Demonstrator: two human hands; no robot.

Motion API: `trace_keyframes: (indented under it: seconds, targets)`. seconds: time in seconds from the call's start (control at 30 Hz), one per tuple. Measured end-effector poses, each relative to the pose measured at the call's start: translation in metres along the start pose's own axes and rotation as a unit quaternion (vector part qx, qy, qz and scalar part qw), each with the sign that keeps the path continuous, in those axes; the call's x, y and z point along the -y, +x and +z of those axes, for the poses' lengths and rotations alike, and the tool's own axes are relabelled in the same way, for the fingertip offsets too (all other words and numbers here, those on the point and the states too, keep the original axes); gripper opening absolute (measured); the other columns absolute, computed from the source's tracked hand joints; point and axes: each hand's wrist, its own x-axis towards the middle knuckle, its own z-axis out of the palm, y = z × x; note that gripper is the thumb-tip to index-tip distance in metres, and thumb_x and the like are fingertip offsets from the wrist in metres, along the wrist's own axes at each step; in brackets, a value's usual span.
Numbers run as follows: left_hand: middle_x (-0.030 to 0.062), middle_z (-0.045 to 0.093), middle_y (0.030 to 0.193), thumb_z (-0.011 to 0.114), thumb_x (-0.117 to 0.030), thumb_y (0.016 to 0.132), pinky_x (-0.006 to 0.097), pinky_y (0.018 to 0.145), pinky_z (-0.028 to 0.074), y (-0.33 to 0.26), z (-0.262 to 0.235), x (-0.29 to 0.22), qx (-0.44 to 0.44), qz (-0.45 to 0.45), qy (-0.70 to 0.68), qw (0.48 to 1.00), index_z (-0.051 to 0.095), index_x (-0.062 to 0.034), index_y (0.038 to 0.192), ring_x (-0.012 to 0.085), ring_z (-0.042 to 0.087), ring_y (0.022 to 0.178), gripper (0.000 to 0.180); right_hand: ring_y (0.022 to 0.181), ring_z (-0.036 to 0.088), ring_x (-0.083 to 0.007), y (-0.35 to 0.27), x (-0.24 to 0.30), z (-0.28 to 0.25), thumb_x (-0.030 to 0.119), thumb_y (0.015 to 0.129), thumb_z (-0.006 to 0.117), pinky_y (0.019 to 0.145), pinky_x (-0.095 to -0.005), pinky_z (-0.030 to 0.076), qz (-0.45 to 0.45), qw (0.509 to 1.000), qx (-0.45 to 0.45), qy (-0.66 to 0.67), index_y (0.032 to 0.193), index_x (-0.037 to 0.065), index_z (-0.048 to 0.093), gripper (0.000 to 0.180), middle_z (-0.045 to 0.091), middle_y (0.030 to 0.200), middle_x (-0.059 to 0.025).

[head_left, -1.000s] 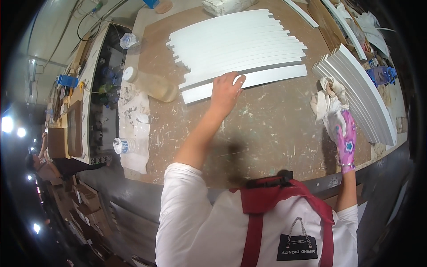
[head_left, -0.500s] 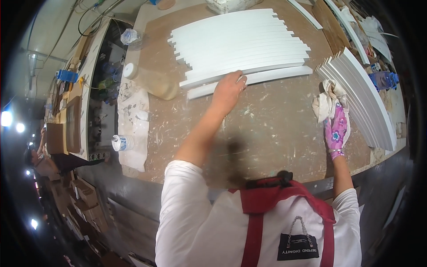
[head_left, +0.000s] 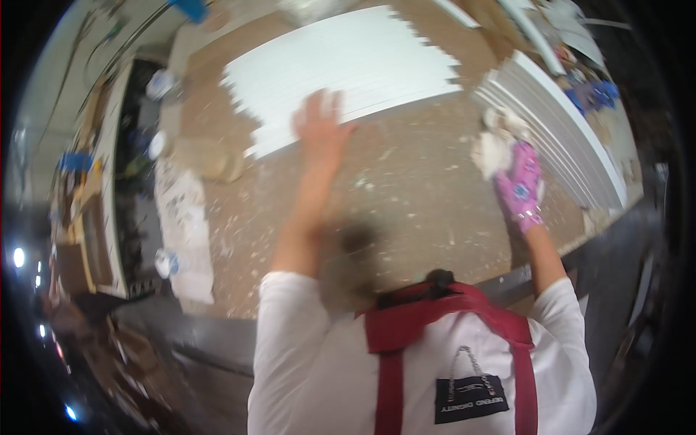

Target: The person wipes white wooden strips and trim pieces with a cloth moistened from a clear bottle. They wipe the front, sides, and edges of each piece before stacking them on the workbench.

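Note:
My bare left hand (head_left: 321, 125) lies flat, fingers spread, on the near edge of a row of white strips (head_left: 348, 65) laid side by side on the brown worktable (head_left: 406, 196). My right hand (head_left: 519, 180), in a pink glove, grips a crumpled white rag (head_left: 499, 139) just above the table. The rag sits close to a tilted stack of white strips (head_left: 558, 123) at the right.
A paint-stained paper sheet (head_left: 183, 217) and a small container (head_left: 165, 261) lie at the table's left edge. A cluttered shelf (head_left: 123, 159) runs along the left. Blue items (head_left: 594, 93) lie behind the stack at the right.
The nearest loose strip has been pushed up against the row by my left hand. My right hand with the rag has risen toward the stack at the right.

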Motion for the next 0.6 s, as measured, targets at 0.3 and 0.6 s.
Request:
trace_keyframes:
  seconds: [0.3,0.6]
  targets:
    - [0.016,0.048,0.134,0.073,-0.024,0.077,0.047,0.104,0.03,0.011,-0.014,0.004,0.114,-0.03,-0.117,0.986,0.049,-0.0049,0.132,0.0307,0.043,0.126,0.063,0.129,0.039,-0.0405,0.003,0.005,-0.025,0.028,0.085,0.056,0.11,-0.0441,0.029,0.089,0.991,0.078,0.065,0.143,0.004,0.033,0.067,0.043,0.136,-0.0251]
    - [0.0142,0.053,0.131,0.07,-0.017,0.084,0.04,0.094,0.047,0.078,-0.039,-0.077,0.236,-0.049,-0.417,0.876,0.041,-0.0034,0.139,0.0266,0.054,0.116,0.064,0.122,0.049,-0.0229,-0.131,-0.044,-0.063,0.029,0.083,0.064,0.107,-0.0351,0.035,0.252,0.661,-0.036,0.705,0.137,-0.002,0.04,0.066,0.051,0.132,-0.0126]
